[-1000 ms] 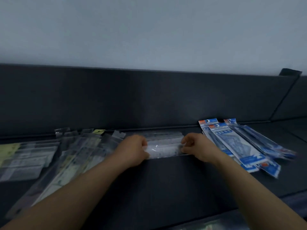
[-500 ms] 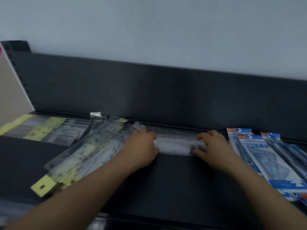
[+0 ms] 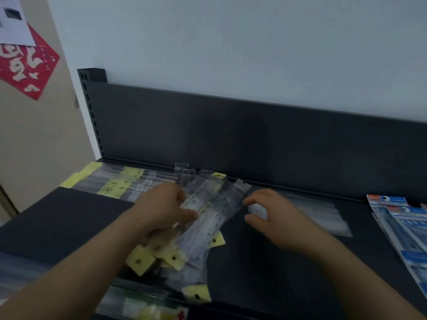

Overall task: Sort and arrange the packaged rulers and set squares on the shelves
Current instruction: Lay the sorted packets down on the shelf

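Head view, mid-sort. Left hand clamped on ruler bundle, thumb across top. Clear sleeves with yellow header cards fanned out, some headers toward body, some away. Right hand just right of bundle, fingers curled, tips near bundle's right edge. Pale blur between thumb and fingers, so cannot tell whether pinching anything. Hands apart, bundle between them.

Likely step: gathering loose yellow-tagged packs into one stack for squaring up. Next move probably calls for right hand closing on bundle's free side, tapping edges flush and turning headers one way. Then laying stack beside yellow-tagged row beyond and left of left hand. Sleeves look slippery, so probably a firm two-sided squeeze needed.

Flat clear packs on dark shelf right of right hand. Blue-and-white packs farther right, at frame edge.

Writing:
- Blue-and-white packs: orange tab and round eye-like mark on headers, print too blurred to read.
- Yellow headers: punched hole, no legible text.
- Red paper up left of left hand: white characters, unreadable.
- White sheet above it: small dark picture, text illegible.
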Demonstrator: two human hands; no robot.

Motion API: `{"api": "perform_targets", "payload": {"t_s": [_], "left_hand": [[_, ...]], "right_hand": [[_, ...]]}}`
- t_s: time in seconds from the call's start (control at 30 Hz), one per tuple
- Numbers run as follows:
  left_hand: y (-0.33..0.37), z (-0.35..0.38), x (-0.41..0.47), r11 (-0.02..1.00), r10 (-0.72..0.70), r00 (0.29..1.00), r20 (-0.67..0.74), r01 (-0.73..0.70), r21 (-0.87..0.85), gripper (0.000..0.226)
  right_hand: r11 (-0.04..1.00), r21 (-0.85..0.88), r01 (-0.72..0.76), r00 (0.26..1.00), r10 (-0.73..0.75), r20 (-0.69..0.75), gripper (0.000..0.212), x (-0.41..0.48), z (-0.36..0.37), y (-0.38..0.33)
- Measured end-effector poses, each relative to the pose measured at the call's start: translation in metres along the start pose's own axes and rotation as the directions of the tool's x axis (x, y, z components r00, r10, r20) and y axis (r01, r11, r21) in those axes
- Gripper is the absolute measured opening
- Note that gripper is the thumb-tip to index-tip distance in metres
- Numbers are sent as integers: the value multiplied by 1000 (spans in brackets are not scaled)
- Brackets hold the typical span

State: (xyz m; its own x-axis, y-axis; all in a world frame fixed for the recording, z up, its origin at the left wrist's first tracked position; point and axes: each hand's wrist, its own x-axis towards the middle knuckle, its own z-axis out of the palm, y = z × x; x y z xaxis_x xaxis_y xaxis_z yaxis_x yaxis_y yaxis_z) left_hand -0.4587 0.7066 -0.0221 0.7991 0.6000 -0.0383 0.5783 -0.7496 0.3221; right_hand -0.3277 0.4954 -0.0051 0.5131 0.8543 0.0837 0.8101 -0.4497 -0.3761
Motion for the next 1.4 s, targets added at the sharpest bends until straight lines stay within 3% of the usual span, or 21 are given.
{"api": "perform_targets", "payload": {"t_s": [0.17, 0.4, 0.47, 0.6, 0.67, 0.8, 0.9, 1.0, 1.13, 1.23, 1.4], "left_hand": [[-23, -8, 11, 978, 129, 982, 137, -103, -183, 36], [-61, -16, 18, 894, 225, 954, 200, -120, -432, 31], [-70, -17, 17, 885, 256, 946, 197, -147, -441, 33], [-83, -24, 18, 842, 288, 951, 113, -195, -502, 28], [-91, -30, 19, 794, 250, 966, 58, -170, -584, 24], [-104, -39, 13, 555, 154, 985, 76, -23, -832, 15], [-108, -37, 1, 529, 134, 985, 108, 21, -848, 13], [-112, -33, -6, 528, 114, 983, 142, 61, -847, 9], [-118, -33, -7, 481, 122, 970, 208, 126, -868, 21], [-117, -34, -10, 414, 157, 959, 237, 154, -897, 21], [-110, -34, -13, 406, 147, 957, 250, 172, -898, 9]], "right_hand": [[991, -5, -136, 990, 136, 40, 28, 25, 28, -50], [953, -5, -304, 950, 302, -80, 23, 40, 73, -88], [951, 7, -310, 944, 308, -116, 18, 38, 80, -94], [930, 86, -358, 910, 369, -191, 28, 29, 83, -110], [919, 84, -385, 887, 394, -241, 26, 28, 82, -116], [874, 134, -467, 829, 485, -279, 28, 37, 82, -129], [820, 13, -572, 802, 562, -203, 45, 52, 86, -149], [799, -48, -599, 795, 587, -156, 47, 65, 88, -162], [753, 150, -641, 751, 655, -84, 47, 72, 82, -154], [643, 374, -669, 690, 724, -11, 29, 72, 78, -143], [475, 769, -428, 698, 714, -52, 19, 59, 68, -133]]}}
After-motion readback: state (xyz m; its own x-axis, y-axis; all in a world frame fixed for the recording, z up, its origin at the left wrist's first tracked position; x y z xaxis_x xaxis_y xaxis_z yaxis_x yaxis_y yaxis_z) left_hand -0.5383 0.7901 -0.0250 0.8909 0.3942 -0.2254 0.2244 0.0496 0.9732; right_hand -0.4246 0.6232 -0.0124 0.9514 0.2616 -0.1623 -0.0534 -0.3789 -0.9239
